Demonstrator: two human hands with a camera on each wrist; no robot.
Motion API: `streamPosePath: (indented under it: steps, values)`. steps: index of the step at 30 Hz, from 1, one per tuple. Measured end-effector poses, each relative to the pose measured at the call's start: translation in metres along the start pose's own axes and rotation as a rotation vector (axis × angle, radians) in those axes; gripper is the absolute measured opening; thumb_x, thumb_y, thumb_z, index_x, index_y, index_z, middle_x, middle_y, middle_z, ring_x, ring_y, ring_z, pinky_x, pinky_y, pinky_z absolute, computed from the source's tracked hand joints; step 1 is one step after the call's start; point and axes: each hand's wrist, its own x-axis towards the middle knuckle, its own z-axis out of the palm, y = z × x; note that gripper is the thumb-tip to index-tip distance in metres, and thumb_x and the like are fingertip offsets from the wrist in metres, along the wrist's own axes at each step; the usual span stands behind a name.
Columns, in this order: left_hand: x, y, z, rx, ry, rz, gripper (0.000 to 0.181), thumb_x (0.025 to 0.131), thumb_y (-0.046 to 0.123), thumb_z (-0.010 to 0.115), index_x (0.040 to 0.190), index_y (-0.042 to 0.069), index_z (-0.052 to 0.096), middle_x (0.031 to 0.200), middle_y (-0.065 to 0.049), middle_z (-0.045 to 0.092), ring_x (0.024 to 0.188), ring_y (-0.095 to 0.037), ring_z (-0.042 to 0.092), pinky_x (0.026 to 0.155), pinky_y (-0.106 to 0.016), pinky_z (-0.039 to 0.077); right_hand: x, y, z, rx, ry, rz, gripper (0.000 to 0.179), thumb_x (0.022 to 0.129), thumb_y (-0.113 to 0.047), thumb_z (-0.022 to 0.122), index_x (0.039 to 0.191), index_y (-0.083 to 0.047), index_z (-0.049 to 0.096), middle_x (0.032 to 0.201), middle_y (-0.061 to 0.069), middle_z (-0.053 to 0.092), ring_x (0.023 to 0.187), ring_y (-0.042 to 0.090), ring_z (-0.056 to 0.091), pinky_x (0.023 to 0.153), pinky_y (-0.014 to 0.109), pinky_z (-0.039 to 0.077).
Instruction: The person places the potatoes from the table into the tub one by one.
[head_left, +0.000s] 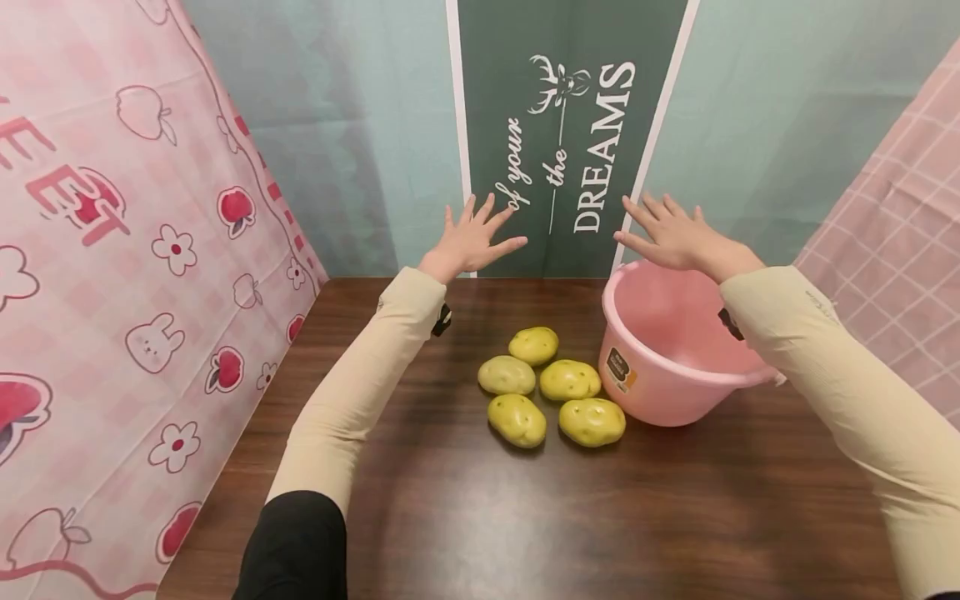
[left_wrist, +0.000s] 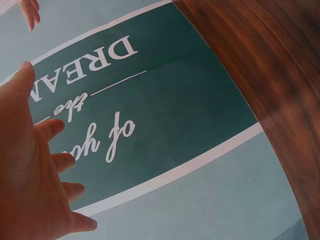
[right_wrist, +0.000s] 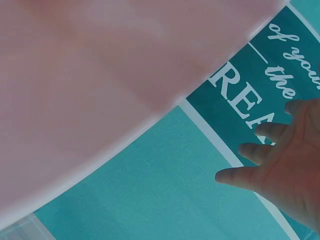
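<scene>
Several yellow potatoes (head_left: 570, 381) lie in a loose cluster on the brown wooden table (head_left: 450, 517). To their right stands a pink bucket (head_left: 652, 392) with a label on its side, its mouth facing up. My left hand (head_left: 468, 242) is held out beyond the potatoes with its fingers spread, holding nothing; the left wrist view shows its palm and fingers too. My right hand (head_left: 675, 233) reaches over the bucket's far rim, fingers spread and nothing in them. In the right wrist view the bucket's pink wall (right_wrist: 90, 90) fills the upper left, beside the spread fingers (right_wrist: 240, 177).
A pink patterned cloth (head_left: 172, 250) hangs along the left side. Behind the table hangs a teal curtain (head_left: 360, 150) with a dark green panel (head_left: 510, 50) of white lettering. Pink checked cloth (head_left: 900, 225) covers the right side.
</scene>
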Motion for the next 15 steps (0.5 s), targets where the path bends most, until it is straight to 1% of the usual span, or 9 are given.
streamPosePath:
  steps: [7,12,15]
  values:
    - [-0.002,-0.006,0.005,-0.025,-0.008,0.006,0.073,0.088,0.069,0.029,0.149,0.032,0.010,0.156,-0.003,-0.004,0.141,-0.028,-0.013,0.107,-0.060,-0.008,-0.004,0.009,0.002,-0.023,0.016,-0.014,0.072,0.094,-0.061,0.020,0.149,-0.023,-0.006,0.153,0.019,-0.008,0.137,0.046,-0.010,0.098,0.071,-0.007]
    - [-0.005,-0.009,0.009,-0.017,-0.005,0.006,0.073,0.089,0.068,0.029,0.149,0.032,0.010,0.156,-0.004,-0.003,0.142,-0.029,-0.010,0.107,-0.061,-0.007,-0.007,0.017,0.001,-0.029,0.020,-0.022,0.071,0.094,-0.060,0.020,0.150,-0.022,-0.002,0.154,0.017,-0.007,0.138,0.043,-0.010,0.100,0.069,-0.006]
    - [-0.006,-0.011,0.010,-0.024,0.006,0.021,0.073,0.089,0.068,0.029,0.149,0.031,0.011,0.156,-0.005,-0.001,0.142,-0.031,-0.006,0.107,-0.061,-0.006,-0.011,0.023,0.000,-0.027,0.029,-0.022,0.070,0.095,-0.058,0.022,0.150,-0.021,0.000,0.154,0.016,-0.005,0.138,0.043,-0.007,0.101,0.068,-0.005]
